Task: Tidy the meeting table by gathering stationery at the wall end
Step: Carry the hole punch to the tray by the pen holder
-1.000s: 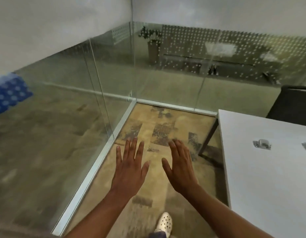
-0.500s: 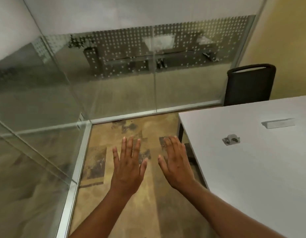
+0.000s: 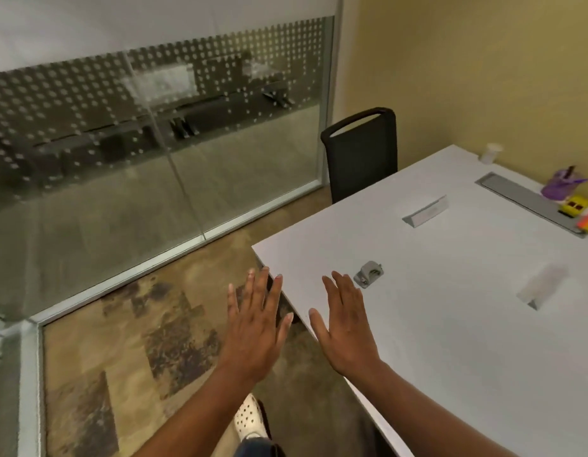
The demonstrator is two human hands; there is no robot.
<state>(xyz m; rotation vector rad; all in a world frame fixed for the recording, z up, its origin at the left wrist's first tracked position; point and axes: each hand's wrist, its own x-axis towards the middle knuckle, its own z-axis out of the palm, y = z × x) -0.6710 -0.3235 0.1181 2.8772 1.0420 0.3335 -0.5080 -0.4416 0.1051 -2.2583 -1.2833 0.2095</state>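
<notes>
Grey stapler (image 3: 368,274) long axis toward wall; left hand (image 3: 256,328), right hand (image 3: 347,324) flat, spread, empty.

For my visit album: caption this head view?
Both hands, left and right, hover open near a white table.

Both hands flat and empty at the near corner of the white table.

The left hand (image 3: 256,328) hovered over the carpet beside the table (image 3: 451,341) edge; the right hand (image 3: 347,321) was above the tabletop, fingers straight, near a small grey stapler (image 3: 368,274). Two white name tents (image 3: 426,212) lay further in. A purple pen cup (image 3: 557,186) and yellow item (image 3: 576,206) stood at the wall end.
</notes>
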